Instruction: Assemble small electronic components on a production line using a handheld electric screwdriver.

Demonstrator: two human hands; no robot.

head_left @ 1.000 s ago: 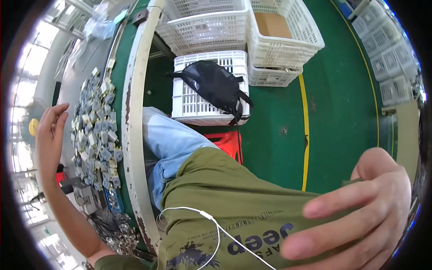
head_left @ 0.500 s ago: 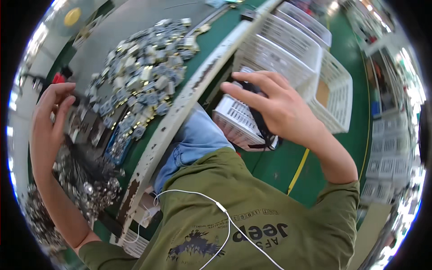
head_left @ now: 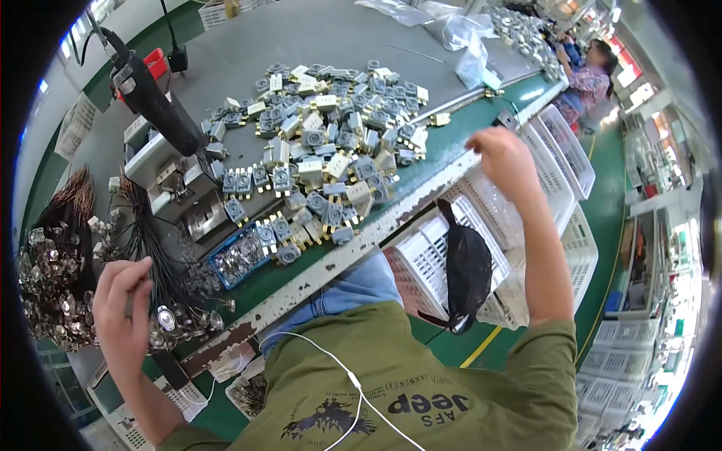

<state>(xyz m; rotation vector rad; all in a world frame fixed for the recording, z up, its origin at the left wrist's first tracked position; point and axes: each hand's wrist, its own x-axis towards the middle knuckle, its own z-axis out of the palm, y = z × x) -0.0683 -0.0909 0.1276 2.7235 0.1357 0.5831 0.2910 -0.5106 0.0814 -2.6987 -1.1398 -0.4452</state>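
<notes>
My left hand (head_left: 122, 312) is raised by the near left of the bench, its fingers bent and apart, with nothing seen in it. Close to it lie bundles of dark wires (head_left: 143, 225) with round metal-and-glass ends (head_left: 167, 319). Over the bench's worn white edge (head_left: 331, 269), my right hand (head_left: 502, 158) is loosely curled; no object shows in it. Between my hands a heap of small grey and white blocks with brass prongs (head_left: 323, 143) covers the bench. A blue tray (head_left: 226, 279) of small metal parts sits at its near side.
A black hand tool (head_left: 154, 101) hangs above a metal fixture (head_left: 177, 177). White plastic crates (head_left: 553, 177) stand along the right side, with a black bag (head_left: 468, 274) on the nearest. Clear plastic bags (head_left: 451, 30) lie at the back. Another person (head_left: 590, 75) sits farther along.
The view has swung, bringing more bench and the other person into sight. My right hand has gone from spread above the crates to curled at the bench edge; my left stays raised, fingers bent.
</notes>
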